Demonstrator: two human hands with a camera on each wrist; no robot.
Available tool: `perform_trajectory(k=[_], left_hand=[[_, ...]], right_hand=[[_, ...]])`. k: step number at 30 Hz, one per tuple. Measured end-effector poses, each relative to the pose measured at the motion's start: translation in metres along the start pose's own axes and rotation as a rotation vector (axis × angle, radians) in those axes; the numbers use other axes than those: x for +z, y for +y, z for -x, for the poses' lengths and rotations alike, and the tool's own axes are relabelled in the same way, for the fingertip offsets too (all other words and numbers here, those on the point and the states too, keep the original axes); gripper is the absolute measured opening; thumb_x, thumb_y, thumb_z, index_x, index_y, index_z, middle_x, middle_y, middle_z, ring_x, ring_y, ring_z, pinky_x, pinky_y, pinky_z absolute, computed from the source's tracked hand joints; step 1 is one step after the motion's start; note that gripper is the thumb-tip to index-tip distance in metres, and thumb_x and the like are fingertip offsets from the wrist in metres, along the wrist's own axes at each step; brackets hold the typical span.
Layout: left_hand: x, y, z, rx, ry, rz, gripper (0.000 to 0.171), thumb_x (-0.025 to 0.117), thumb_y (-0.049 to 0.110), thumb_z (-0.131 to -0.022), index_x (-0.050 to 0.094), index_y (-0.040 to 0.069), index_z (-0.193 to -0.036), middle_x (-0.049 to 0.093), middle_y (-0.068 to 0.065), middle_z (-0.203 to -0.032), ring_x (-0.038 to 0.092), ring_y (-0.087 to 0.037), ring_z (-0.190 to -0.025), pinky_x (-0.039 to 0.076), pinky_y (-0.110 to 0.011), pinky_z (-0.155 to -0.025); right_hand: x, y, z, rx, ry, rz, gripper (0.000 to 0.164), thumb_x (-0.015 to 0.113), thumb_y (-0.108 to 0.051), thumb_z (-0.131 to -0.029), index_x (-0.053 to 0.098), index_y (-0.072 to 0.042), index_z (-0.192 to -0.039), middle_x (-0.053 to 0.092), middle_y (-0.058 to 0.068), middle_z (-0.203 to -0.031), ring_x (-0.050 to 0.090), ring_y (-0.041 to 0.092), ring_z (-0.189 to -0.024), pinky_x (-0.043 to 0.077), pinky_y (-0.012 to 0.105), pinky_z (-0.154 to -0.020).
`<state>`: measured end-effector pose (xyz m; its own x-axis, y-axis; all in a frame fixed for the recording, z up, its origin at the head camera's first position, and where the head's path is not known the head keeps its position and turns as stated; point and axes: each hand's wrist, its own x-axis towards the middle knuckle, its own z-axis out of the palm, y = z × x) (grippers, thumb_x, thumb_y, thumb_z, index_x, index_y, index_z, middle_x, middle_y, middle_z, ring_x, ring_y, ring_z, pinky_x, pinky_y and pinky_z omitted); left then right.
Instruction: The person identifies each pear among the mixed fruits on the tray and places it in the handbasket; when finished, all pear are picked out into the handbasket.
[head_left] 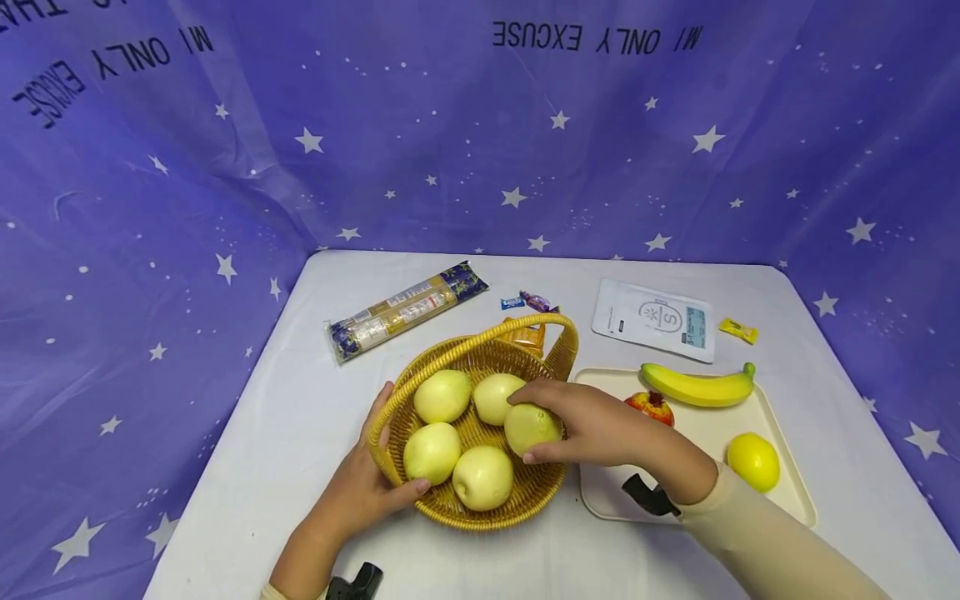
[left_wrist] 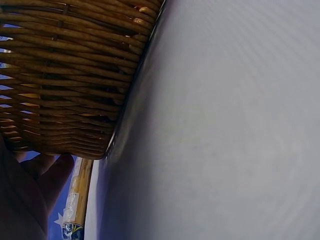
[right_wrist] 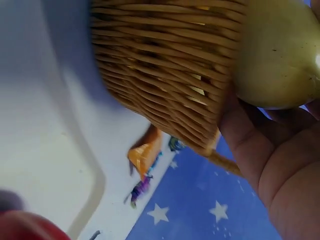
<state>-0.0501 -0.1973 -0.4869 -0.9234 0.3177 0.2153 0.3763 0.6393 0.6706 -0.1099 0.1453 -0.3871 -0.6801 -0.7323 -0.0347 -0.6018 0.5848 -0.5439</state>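
A round wicker basket (head_left: 517, 518) with an arched handle stands in the middle of the table. My left hand (head_left: 360, 483) holds its left side, thumb over the rim and fingers outside; the left wrist view shows fingertips against the weave. Inside the basket lie several pale yellow-green pears (head_left: 483, 478). Above the basket's right inner side, my right hand (head_left: 592, 425) grips a round, speckled yellow-green pear (head_left: 533, 429), thumb below and fingers over it. Close up in the right wrist view, this pear (right_wrist: 277, 55) is beside the basket wall (right_wrist: 165, 55). Its underside is hidden in the head view.
Under my right forearm is a cream tray (head_left: 697, 454) with a banana (head_left: 697, 387), a pomegranate (head_left: 651, 407) and a lemon (head_left: 753, 462). Behind lie a noodle pack (head_left: 408, 310), small candies (head_left: 538, 302), an orange packet (head_left: 527, 335), a white pouch (head_left: 654, 319) and a yellow candy (head_left: 738, 330).
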Motion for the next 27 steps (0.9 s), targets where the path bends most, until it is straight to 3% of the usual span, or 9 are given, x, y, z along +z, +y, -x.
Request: perform_trajectory(k=[8,13,22,27], left_hand=[[0.0,0.0,-0.001,-0.001,0.002,0.0,0.116,0.079,0.053,-0.07,0.008,0.027,-0.157,-0.005,-0.001,-0.162,0.014,-0.027,-0.145,0.032,-0.053,-0.105],[0.0,0.0,-0.002,0.002,0.001,-0.01,0.116,0.078,0.053,-0.07,0.007,0.027,-0.157,-0.004,-0.001,-0.162,0.017,-0.028,-0.144,0.034,-0.053,-0.104],[-0.001,0.0,-0.004,-0.005,0.002,0.001,0.117,0.079,0.052,-0.07,0.006,0.027,-0.157,-0.003,0.0,-0.162,0.018,-0.026,-0.144,0.031,-0.052,-0.106],[-0.001,-0.001,-0.004,-0.013,-0.002,-0.004,0.118,0.079,0.053,-0.07,0.004,0.027,-0.157,-0.003,0.0,-0.162,0.018,-0.026,-0.144,0.032,-0.051,-0.106]], right_hand=[[0.002,-0.002,-0.013,0.002,-0.106,0.038,0.062,0.072,-0.05,-0.083,0.054,-0.021,-0.134,0.052,-0.006,-0.135,0.048,0.012,-0.123,0.041,0.037,-0.102],[0.004,-0.004,-0.017,0.001,-0.134,0.047,0.06,0.075,-0.046,-0.081,0.055,-0.019,-0.132,0.048,-0.005,-0.129,0.052,0.012,-0.11,0.045,0.035,-0.094],[0.015,-0.005,-0.023,-0.05,-0.13,0.159,0.059,0.082,-0.042,-0.074,0.062,-0.019,-0.124,0.053,-0.008,-0.115,0.055,0.009,-0.096,0.049,0.033,-0.085],[0.021,-0.005,-0.023,-0.075,-0.107,0.197,0.06,0.085,-0.039,-0.07,0.063,-0.017,-0.122,0.058,-0.009,-0.112,0.056,0.01,-0.098,0.048,0.034,-0.087]])
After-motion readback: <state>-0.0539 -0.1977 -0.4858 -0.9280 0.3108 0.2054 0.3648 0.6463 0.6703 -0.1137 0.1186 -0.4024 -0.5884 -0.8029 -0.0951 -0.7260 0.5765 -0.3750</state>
